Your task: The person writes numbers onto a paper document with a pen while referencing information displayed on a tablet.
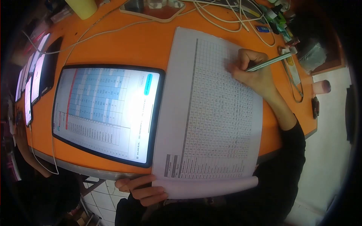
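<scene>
A printed paper sheet (215,113) with a ruled table of handwritten figures lies on the orange table, its near edge curled up over the table's rim. My left hand (142,190) grips the curled near-left corner of this sheet, fingers bent around it. On the sheet's far right part rests my right hand (253,71), closed around a silvery-green pen (271,61) whose tip is hidden by the fingers. Left of the paper, a lit tablet (107,113) displays a spreadsheet with blue-shaded columns.
Several lit phones (37,75) stand at the left, near another person's arm (32,156). White cables (226,28) tangle at the back, beside a tray-like item (151,14) and a yellow cup (82,8). A lanyard (296,84) and pink cylinder (321,87) lie right.
</scene>
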